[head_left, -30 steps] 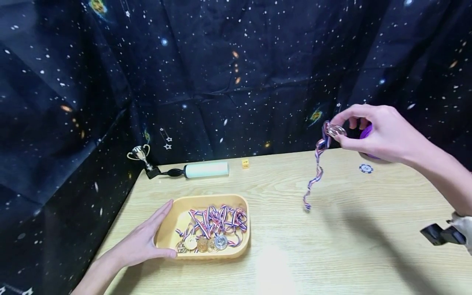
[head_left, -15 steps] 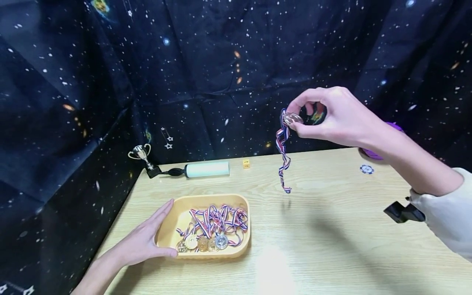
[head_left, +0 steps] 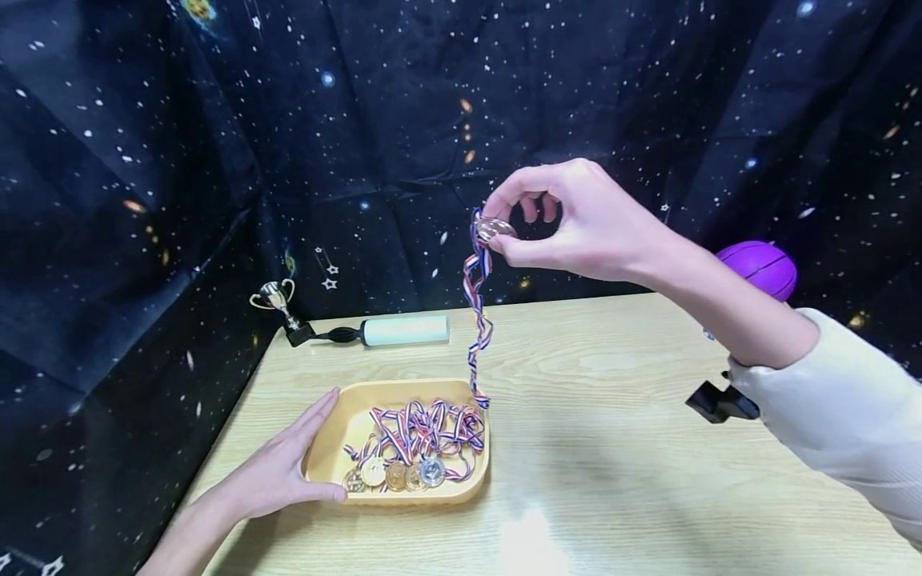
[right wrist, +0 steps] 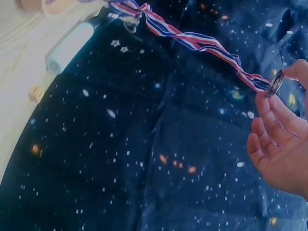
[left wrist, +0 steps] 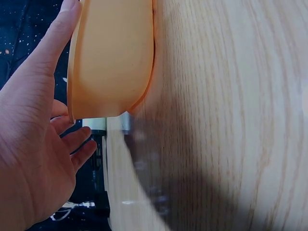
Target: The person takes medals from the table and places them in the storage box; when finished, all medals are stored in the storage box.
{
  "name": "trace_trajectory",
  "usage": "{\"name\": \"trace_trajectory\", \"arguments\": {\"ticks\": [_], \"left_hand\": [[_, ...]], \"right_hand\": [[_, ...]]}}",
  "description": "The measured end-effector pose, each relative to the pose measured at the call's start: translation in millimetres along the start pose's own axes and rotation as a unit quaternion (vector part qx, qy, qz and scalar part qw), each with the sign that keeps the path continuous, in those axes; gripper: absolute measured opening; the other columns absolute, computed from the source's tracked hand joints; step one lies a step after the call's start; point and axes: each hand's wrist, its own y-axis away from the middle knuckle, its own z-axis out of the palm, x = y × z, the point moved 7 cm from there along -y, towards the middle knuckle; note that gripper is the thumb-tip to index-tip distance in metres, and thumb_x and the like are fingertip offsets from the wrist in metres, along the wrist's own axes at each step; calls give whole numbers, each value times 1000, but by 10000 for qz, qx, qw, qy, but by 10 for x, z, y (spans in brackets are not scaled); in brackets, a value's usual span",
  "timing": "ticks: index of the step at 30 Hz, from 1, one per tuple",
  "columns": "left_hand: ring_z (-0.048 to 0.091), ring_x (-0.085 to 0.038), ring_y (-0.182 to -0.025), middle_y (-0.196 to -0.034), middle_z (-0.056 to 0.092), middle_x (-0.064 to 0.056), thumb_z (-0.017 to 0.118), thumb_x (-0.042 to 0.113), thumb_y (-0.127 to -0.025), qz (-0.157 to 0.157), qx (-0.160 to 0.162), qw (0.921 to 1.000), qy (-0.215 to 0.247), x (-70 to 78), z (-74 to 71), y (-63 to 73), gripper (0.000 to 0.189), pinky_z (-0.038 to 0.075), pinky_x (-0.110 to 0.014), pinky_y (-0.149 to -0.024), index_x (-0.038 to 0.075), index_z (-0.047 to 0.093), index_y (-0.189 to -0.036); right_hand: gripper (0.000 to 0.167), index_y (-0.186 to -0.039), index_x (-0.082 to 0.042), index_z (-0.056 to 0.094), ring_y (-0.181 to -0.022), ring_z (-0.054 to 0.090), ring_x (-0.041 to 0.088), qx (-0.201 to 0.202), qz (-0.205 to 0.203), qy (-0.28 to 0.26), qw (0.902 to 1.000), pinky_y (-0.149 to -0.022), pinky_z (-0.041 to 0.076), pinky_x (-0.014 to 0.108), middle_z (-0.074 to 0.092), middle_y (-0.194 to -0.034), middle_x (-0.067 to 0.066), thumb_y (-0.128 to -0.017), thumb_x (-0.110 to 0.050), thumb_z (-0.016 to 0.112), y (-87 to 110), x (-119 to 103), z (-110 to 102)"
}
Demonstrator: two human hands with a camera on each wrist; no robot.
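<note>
My right hand pinches the edge of a round metal medal between thumb and fingertips, raised above the table. From it hangs a twisted red, white and blue ribbon, its lower end by the back right corner of a yellow plastic bin. Several gold, bronze and silver-coloured medals lie inside along the near wall, their ribbons bunched behind them. My left hand rests against the bin's left end, fingers extended and thumb at the near corner. The right wrist view shows the pinched medal edge-on.
A silver trophy cup on a black base leans at the back left. Beside it lies a pale cylinder with a black end. A purple ball sits at the back right, behind my forearm. A dark starry cloth backs the table.
My right hand has carried the medal leftward from the right side to near the bin, its ribbon trailing below. The left hand and the bin have stayed in place.
</note>
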Motion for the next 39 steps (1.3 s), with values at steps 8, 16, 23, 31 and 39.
{"name": "trace_trajectory", "arguments": {"ticks": [8,16,23,31,39], "left_hand": [[29,-40,-156,-177,18,-11,89,69,-71,-65,-27,10000,3,-5,1,8,138,13,-17,-118,11,14,-172],[29,-40,-156,-177,18,-11,88,70,-71,-62,-35,10000,-10,11,-3,-1,138,16,-23,-120,10,15,-172],[29,-41,-156,-177,17,-11,89,69,-72,-65,-27,10000,21,14,-12,7,138,13,-18,-119,10,14,-172],[29,-41,-156,-176,18,-12,89,69,-71,-18,3,10000,9,-1,-6,13,139,9,-11,-115,8,15,-171],[29,-43,-155,-176,19,-14,91,66,-71,99,51,9999,75,4,-13,14,139,7,-7,-114,7,15,-171]], "right_hand": [[21,-107,-18,81,-90,56,15,-290,-14,-340,9990,-69,44,36,77,-97,-11,-89,-29,79,-159,-39,330],[21,-107,-17,81,-89,56,13,-314,-65,-474,9984,-67,46,34,75,-97,-10,-89,-28,79,-251,-24,488],[21,-108,-17,81,-90,57,14,-374,-54,-554,9977,-63,46,34,75,-97,-10,-90,-28,79,-294,-46,567],[24,-110,-15,80,-93,59,17,-645,67,-498,9967,-74,50,35,76,-101,-8,-89,-27,78,-202,87,878],[24,-107,-17,80,-92,59,16,-893,393,-441,9942,-78,50,34,73,-96,-12,-86,-29,80,25,290,1292]]}}
